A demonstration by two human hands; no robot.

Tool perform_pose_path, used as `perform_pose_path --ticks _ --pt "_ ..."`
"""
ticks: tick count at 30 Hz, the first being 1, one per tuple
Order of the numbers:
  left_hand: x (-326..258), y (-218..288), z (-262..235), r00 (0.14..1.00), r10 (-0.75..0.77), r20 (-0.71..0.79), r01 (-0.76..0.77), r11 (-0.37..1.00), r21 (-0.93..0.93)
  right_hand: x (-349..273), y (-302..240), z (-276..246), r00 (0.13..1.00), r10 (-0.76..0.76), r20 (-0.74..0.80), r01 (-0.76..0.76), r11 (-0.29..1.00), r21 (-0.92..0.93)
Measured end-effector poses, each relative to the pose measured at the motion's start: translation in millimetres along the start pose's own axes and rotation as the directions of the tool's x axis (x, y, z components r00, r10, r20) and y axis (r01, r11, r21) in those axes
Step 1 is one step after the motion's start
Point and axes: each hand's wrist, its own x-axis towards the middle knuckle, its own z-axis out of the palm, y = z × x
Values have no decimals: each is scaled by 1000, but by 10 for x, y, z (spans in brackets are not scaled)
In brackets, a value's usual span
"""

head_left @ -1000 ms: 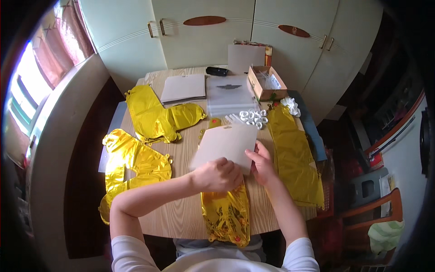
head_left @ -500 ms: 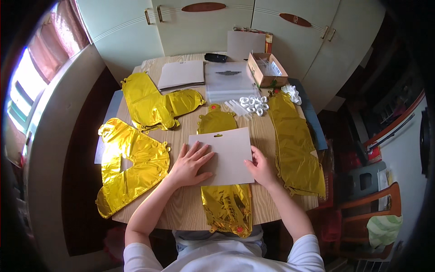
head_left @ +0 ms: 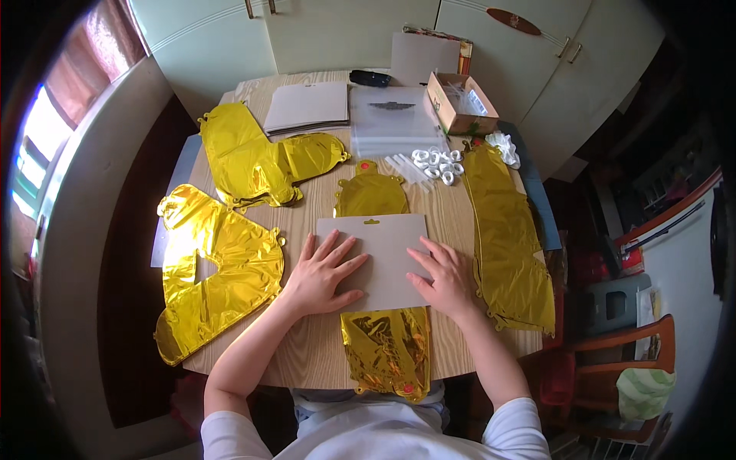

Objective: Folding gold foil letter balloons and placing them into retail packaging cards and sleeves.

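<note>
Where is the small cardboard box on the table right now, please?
In the head view, the cardboard box sits at the table's far right corner, beside the clear plastic bag.

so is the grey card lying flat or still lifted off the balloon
Flat. The grey card lies across the gold foil balloon, with the left hand and right hand pressed palm-down on it.

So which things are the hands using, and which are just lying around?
In use: left hand and right hand flat on the grey card, over a gold foil balloon.

Lying about: other gold balloons, cardboard box, white rings, stack of cards.
</note>
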Motion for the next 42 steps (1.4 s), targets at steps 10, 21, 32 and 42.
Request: perform_pose_path --ticks 10,21,32,42 --pt "18 50 7 1000 9 -16 -8 1000 16 29 -27 -19 998 11 68 -6 997 -78" --pt "19 34 -3 999 20 26 -20 1000 20 23 -36 -1 998 -9 59 16 993 -119" --pt "23 57 -10 1000 4 28 -5 999 35 31 -84 -41 997 -30 73 39 991 -124" --pt "27 53 -22 999 6 33 -7 1000 25 34 -88 -45 990 -2 141 19 993 -116"
